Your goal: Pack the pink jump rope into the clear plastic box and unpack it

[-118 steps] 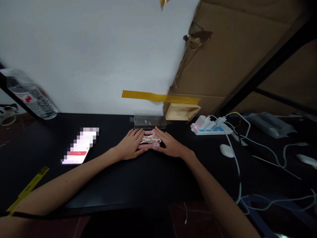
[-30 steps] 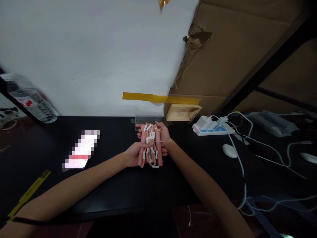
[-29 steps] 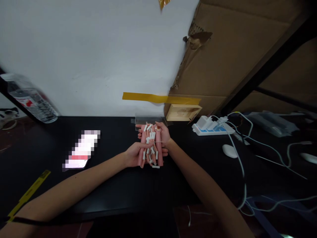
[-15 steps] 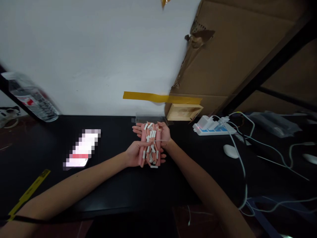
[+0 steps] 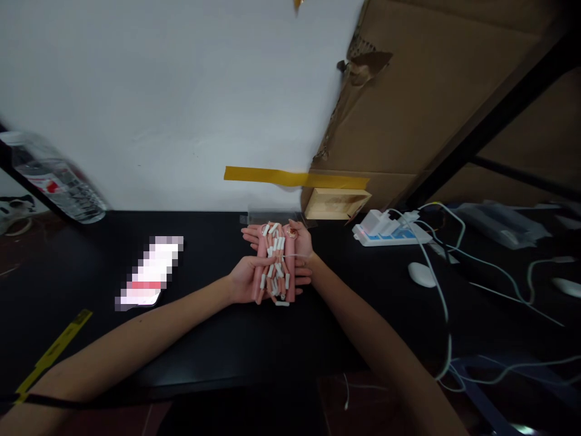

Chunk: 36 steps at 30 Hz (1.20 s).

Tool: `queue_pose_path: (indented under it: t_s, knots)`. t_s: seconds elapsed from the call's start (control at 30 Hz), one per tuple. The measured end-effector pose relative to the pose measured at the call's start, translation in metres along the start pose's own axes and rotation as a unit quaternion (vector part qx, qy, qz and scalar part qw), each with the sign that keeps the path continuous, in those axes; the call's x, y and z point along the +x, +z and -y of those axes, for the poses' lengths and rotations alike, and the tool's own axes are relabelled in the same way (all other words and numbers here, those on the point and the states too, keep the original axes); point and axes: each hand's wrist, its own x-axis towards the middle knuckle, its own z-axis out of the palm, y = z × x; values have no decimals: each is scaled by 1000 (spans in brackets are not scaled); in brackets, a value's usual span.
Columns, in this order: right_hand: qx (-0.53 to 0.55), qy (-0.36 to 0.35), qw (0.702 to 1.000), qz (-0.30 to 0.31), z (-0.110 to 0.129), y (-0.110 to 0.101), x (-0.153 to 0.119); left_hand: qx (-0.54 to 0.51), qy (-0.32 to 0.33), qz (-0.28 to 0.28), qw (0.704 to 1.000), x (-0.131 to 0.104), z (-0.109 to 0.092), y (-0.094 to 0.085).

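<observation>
A bundled jump rope (image 5: 275, 266) rests across both my hands just over the black desk. Its two pink handles lie lengthwise at the sides, and white and pink tube beads are folded between them. Around the middle runs a thin pale tie (image 5: 297, 257). My left hand (image 5: 245, 280) grips from the left, thumb across the beads, its fingertips showing past the right handle. From the right, my right hand (image 5: 303, 242) supports the far end, its thumb by the right handle's top and its fingers stretched beneath, emerging at the left. The bundle hides the palms.
A lit phone with a blurred screen (image 5: 152, 272) lies left. Behind it stands a water bottle (image 5: 57, 181). A wooden box (image 5: 336, 204) sits against the wall. To the right are a power strip (image 5: 390, 233), a white mouse (image 5: 422, 274) and loose cables (image 5: 447, 315).
The left hand's fingers reach a little further out past the right handle. Both hands keep hold of the jump rope in nearly the same place. The view has shifted slightly.
</observation>
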Motion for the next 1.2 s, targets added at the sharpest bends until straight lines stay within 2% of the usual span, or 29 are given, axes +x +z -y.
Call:
queue_pose_path:
  t_s: [0.13,0.47,0.93,1.2]
  knots:
    - [7,-21,1000,-6,1,2,0,1,-2,14,1000,0,-1,2]
    - [56,-36,997,-30,-2,7,-2,-7,-1,6,1000,-1,-2,3]
    - [27,-21,999,-22,3,7,-6,-7,6,13,1000,-2,-2,0]
    - [31,-21,998,-40,2,10,-5,-7,1,15,1000,-2,-3,5]
